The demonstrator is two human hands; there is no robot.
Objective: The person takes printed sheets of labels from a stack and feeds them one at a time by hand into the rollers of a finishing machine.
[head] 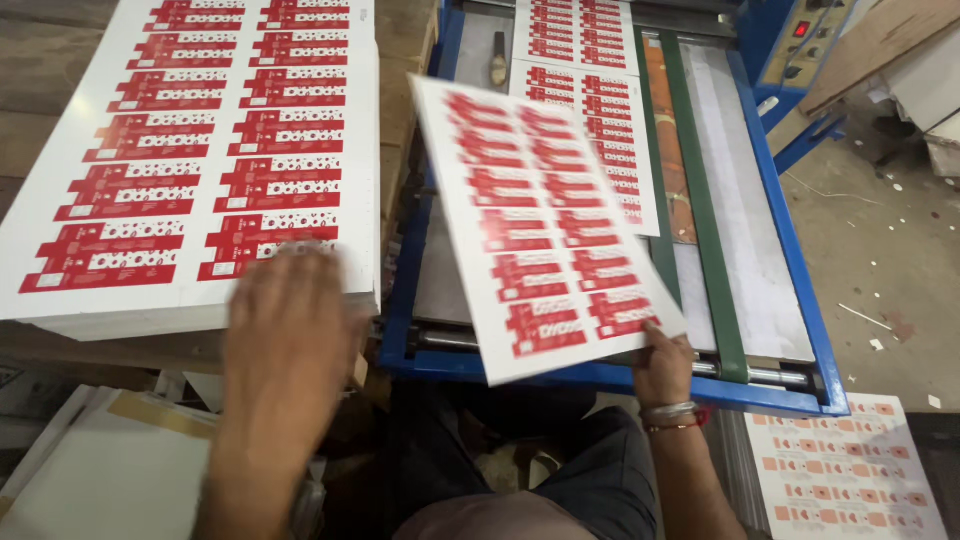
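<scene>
Our right hand (662, 368) pinches the near corner of a red-printed sheet (545, 225), holding it tilted over the blue machine (800, 290), where another sheet (600, 110) lies on the bed. Our left hand (285, 340), blurred, fingers spread and holding nothing, hovers at the near edge of the stack (200, 150) to the left.

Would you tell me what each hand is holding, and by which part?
The right hand pinches the printed red-and-white sheet at its lower right corner. The left hand, blurred, holds nothing, by the sheet stack.
</scene>
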